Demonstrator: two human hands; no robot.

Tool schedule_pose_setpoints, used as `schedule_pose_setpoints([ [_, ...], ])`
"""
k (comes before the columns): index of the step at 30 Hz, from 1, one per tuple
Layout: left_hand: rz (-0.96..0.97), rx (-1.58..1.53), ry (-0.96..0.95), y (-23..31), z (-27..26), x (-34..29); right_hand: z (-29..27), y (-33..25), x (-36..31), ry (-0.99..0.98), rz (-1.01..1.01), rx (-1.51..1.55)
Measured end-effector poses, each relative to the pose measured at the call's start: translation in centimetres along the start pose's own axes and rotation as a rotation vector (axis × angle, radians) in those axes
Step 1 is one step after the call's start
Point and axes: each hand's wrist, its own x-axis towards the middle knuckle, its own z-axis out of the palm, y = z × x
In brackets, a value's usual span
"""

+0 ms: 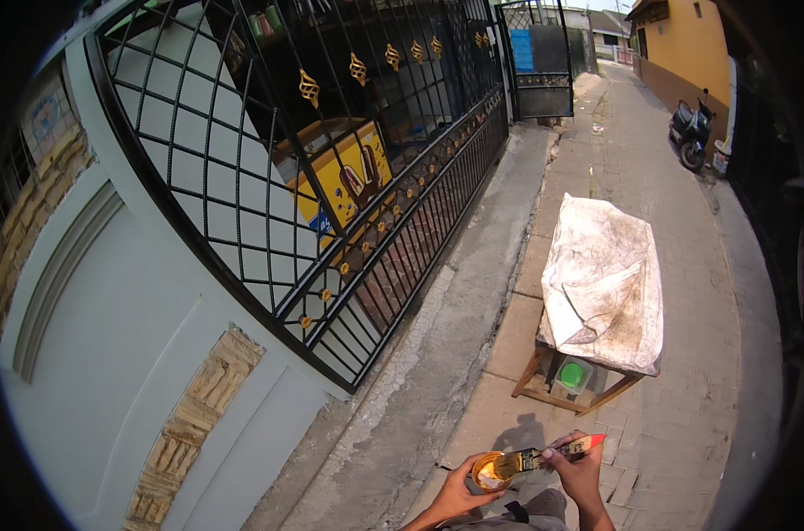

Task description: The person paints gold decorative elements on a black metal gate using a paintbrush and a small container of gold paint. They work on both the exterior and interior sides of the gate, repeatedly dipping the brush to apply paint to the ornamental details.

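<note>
Near the lower edge, my left hand [457, 497] is wrapped round a small round tub [478, 464] with gold-coloured paint at its rim and something whitish inside. My right hand [580, 473] grips a flat paintbrush [531, 458] by its handle, which ends in a red tip. The brush lies nearly level, and its gold-stained bristles are at the tub's opening. Whether they touch the paint cannot be made out. To the left stands a black metal gate [393, 234] with gold twisted ornaments [357, 68] and small gold flowers along its lower band.
Ahead on the right, a wooden table [588, 409] is draped with a stained white sheet [610, 265]; a green-topped container [573, 375] sits beneath it. A yellow box-shaped freezer [353, 173] stands behind the gate. Farther along the paved lane a motorcycle [690, 133] is parked.
</note>
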Motion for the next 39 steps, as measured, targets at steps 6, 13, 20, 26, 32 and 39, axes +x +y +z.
schedule_pose_setpoints([
  [6, 0.117, 0.115, -0.189, 2.1, 12.0, 3.0, -15.4, 2.4, -6.4, 0.444, 0.033, 0.714],
  [13, 0.11, -0.112, -0.381, 0.9, 35.9, 5.9, -44.0, 4.0, -18.6, 1.047, -0.148, 0.755],
  [20, 0.069, -0.383, -0.634, 2.9, 56.8, 6.0, -62.9, 4.6, -37.6, 1.498, -0.326, 0.158],
  [26, 0.0, -0.401, -0.931, 5.4, 69.8, 8.7, -69.8, 2.6, -38.8, 1.751, -0.13, -0.09],
  [32, -0.154, -0.63, -1.057, 3.5, 84.9, 14.0, -77.4, -1.2, -26.1, 1.358, 0.137, -0.258],
  [39, -0.065, -0.398, -1.063, 8.0, 101.8, 25.9, -94.0, -4.1, -11.2, 0.977, -0.007, -0.103],
])
